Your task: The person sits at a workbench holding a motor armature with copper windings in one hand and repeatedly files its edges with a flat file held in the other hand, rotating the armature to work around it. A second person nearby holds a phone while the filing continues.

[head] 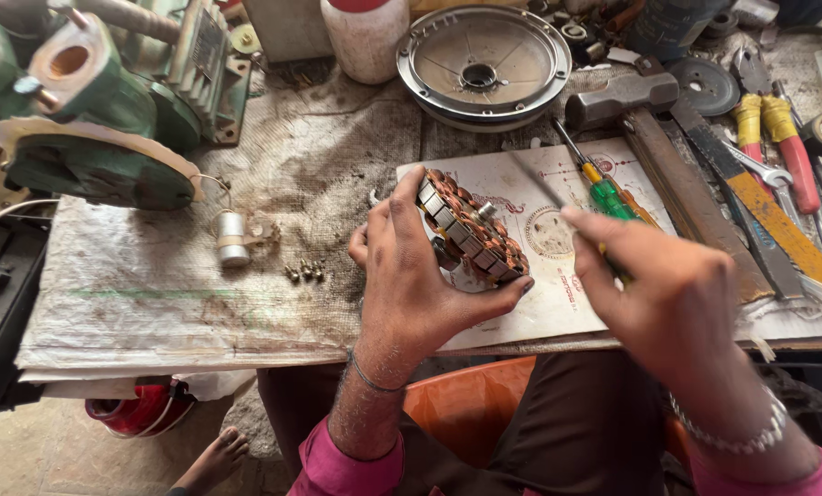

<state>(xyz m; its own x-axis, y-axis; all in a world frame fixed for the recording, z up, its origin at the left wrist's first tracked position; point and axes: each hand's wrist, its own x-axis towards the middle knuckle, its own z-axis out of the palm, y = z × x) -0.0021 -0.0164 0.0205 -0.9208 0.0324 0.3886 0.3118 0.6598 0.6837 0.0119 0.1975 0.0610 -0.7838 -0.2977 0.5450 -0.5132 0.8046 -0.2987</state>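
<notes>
Seen from the head camera looking down at a cluttered workbench (200, 276) covered in stained sacking: the left hand (411, 276) is curled closed around a round motor stator (471, 239), a ring of copper windings with metal laminations, held tilted on edge over a printed white card (540, 230) near the bench's front. The right hand (659, 294) is closed around a thin tool whose blurred metal shaft (535, 188) points toward the stator. The stator looks heavy and rigid, but its fine copper wire seems easily nicked, so the outer metal rim is the safer grip. Nearby lie a green-handled screwdriver (608, 195), a hammer (622, 96), red-and-yellow pliers (783, 147), a round metal cover (483, 64), a small white capacitor (232, 237), loose brass screws (305, 271) and a green motor housing (90, 119).
</notes>
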